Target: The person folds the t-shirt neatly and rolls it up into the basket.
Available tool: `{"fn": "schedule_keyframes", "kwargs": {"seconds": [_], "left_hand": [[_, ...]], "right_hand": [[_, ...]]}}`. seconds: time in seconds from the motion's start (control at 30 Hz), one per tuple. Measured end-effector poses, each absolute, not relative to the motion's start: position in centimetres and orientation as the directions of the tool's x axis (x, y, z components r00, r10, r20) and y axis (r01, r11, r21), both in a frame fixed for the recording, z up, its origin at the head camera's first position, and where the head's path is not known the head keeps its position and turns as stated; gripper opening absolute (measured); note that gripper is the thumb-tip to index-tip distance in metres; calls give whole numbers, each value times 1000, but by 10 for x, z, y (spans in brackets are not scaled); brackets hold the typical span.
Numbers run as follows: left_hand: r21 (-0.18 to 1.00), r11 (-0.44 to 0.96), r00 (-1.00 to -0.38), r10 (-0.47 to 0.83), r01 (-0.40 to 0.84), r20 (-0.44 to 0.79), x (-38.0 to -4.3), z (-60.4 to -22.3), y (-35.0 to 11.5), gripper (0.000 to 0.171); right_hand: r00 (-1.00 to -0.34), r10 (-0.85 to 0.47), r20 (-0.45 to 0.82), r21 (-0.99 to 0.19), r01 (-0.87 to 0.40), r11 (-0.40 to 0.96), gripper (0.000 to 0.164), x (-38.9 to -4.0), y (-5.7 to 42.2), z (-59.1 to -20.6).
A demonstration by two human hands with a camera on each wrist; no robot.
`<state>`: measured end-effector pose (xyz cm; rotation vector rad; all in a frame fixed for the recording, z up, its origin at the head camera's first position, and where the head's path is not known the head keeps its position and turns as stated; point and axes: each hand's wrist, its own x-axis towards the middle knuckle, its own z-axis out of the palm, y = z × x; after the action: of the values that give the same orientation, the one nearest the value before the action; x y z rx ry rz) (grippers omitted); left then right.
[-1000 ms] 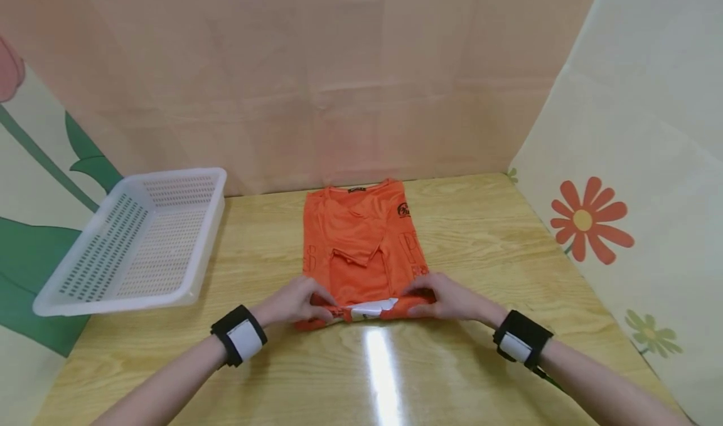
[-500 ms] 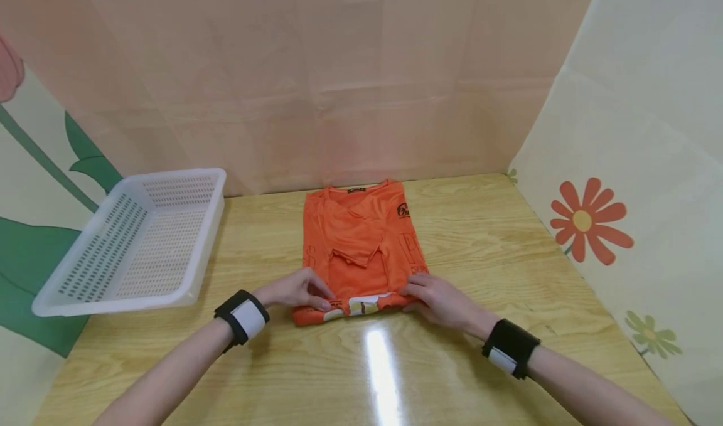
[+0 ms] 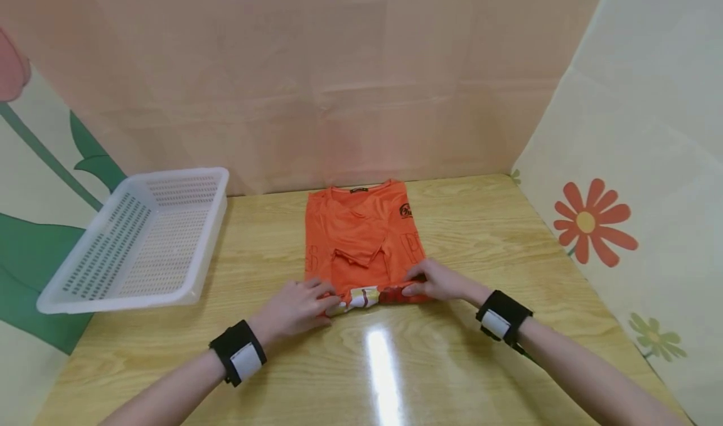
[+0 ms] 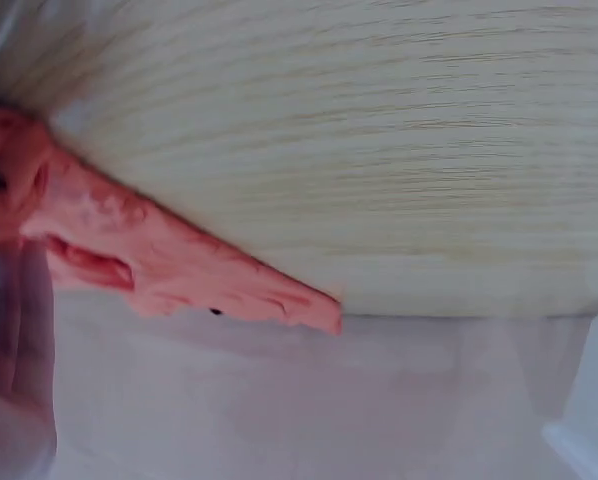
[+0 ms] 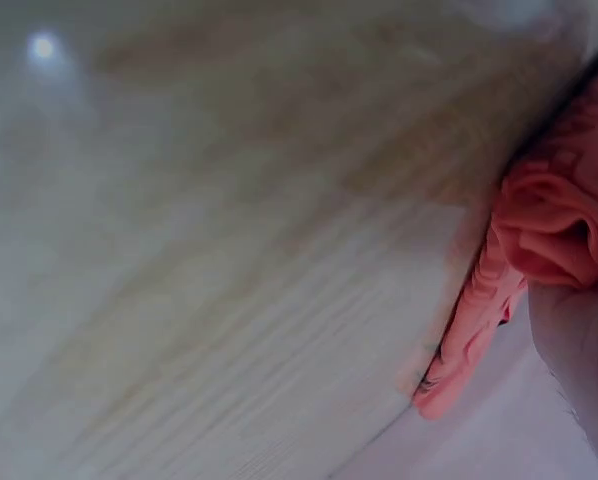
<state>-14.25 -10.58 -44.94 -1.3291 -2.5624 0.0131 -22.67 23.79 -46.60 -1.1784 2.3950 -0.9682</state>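
Note:
An orange T-shirt (image 3: 353, 225) lies on the table with its sides folded in and its neckline toward the back wall. Its near edge is rolled into a thick band showing white, yellow and dark red print. My left hand (image 3: 296, 307) holds the left end of this roll, fingers over the top and thumb low on the near side. At the right end, my right hand (image 3: 443, 280) grips the roll between thumb and fingers. Bunched orange cloth shows at the left hand (image 4: 19, 350) in the left wrist view and above the right hand (image 5: 579, 350) in the right wrist view.
A white plastic basket (image 3: 198, 250) with slotted sides stands on the left of the wooden table (image 3: 474, 225). A pinkish wall covering (image 3: 361, 87) rises behind the table. Flower-printed panels (image 3: 649, 162) flank it at the sides.
The near edge of the shirt has rolled slightly farther away from me, and both hands have shifted along it. The left hand has turned flatter, its fingers spread over the roll's end.

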Motion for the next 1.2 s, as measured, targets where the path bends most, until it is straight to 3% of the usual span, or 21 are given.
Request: {"fn": "schedule_keyframes", "kwargs": {"seconds": [0.1, 0.17, 0.37, 0.5, 0.6, 0.7, 0.8, 0.93, 1.1, 1.2], "left_hand": [[-173, 588, -545, 804, 790, 240, -141, -454, -105, 26], [-139, 590, -551, 799, 796, 241, -142, -456, -105, 22], [264, 636, -683, 713, 725, 158, -153, -451, -108, 23], [457, 668, -762, 647, 587, 34, -165, -447, -111, 24], [556, 661, -779, 626, 504, -38, -175, -445, -113, 24], [645, 628, -775, 626, 436, -87, -185, -444, -116, 24], [698, 595, -753, 647, 400, -121, -194, -444, -118, 24], [718, 581, -721, 674, 384, -160, -202, -442, -121, 24], [716, 584, -713, 680, 383, -174, -204, -439, -121, 26], [694, 576, -724, 681, 433, -114, -197, -440, -120, 29]], "right_hand": [[-603, -798, -18, -711, -553, 434, 12, -233, 238, -464], [-600, -799, -43, -716, -539, 444, 14, -237, 238, -465], [-620, -783, -50, -701, -537, 470, 14, -237, 239, -466], [-636, -771, 40, -603, -631, 489, 21, -225, 242, -467], [-620, -772, 141, -460, -731, 504, 42, -214, 244, -469], [-578, -778, 247, -321, -806, 497, 52, -207, 244, -472], [-535, -768, 352, -212, -845, 491, 48, -203, 243, -476], [-517, -753, 407, -165, -852, 496, 40, -203, 242, -479], [-577, -736, 353, -264, -817, 513, 27, -206, 240, -477], [-619, -724, 304, -357, -779, 516, 21, -211, 238, -474]]}}
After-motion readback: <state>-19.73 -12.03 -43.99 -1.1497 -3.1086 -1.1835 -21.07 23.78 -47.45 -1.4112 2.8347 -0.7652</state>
